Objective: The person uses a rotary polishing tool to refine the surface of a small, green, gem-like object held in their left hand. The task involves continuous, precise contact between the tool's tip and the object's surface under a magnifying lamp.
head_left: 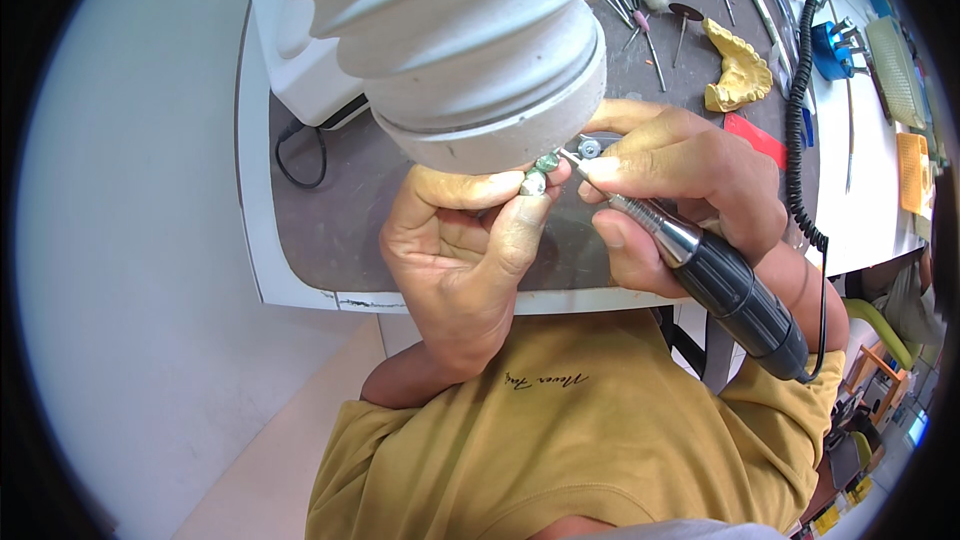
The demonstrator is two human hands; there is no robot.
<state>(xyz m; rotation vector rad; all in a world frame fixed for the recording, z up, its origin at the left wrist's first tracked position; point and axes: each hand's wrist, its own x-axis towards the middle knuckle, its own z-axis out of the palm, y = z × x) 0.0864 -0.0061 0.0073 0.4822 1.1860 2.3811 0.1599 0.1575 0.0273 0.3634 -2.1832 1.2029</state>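
Observation:
My left hand (450, 255) pinches a small green and whitish piece shaped like joined dental crowns (535, 181) between thumb and fingertips. My right hand (700, 175) grips a black and silver rotary handpiece (738, 290) like a pen, its body slanting down to the right. The handpiece's tip points at the crowns' upper end; whether it touches them I cannot tell. Just above both hands hangs a white corrugated suction hose (470, 60), whose rim hides part of the fingertips. A small round grey metal part (589, 147) shows beside my right fingers.
Several burs and polishing bits (640, 15) lie at the back of the grey bench mat (320, 230). Right of them are a yellow plaster dental model (738, 70) and a red flat piece (757, 140). A black coiled cord (797, 130) runs down the right. A white machine (300, 60) stands left.

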